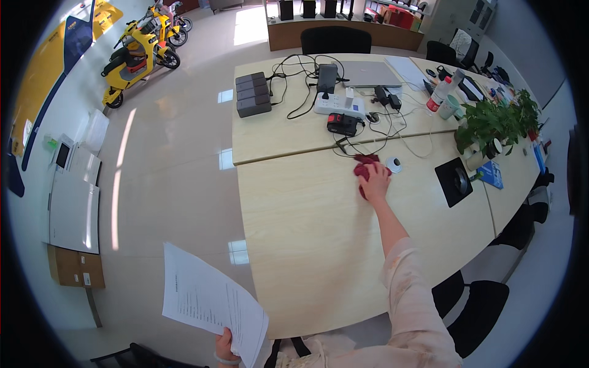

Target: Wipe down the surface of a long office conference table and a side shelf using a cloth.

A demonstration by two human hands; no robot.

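Observation:
My right hand grips a dark red cloth and presses it on the pale wooden table. Just right of the cloth lies a small round white object with a dark centre. Beyond the cloth are loose cables and a black-and-red battery pack. My left hand, low in the picture and left of the table's near edge, holds printed paper sheets by their lower edge. The sheets hang over the floor and bend slightly.
At the table's far side are a white power strip, grey battery blocks, a closed laptop and a bottle. A potted plant and a mouse on a black pad stand right. Black chairs flank the table.

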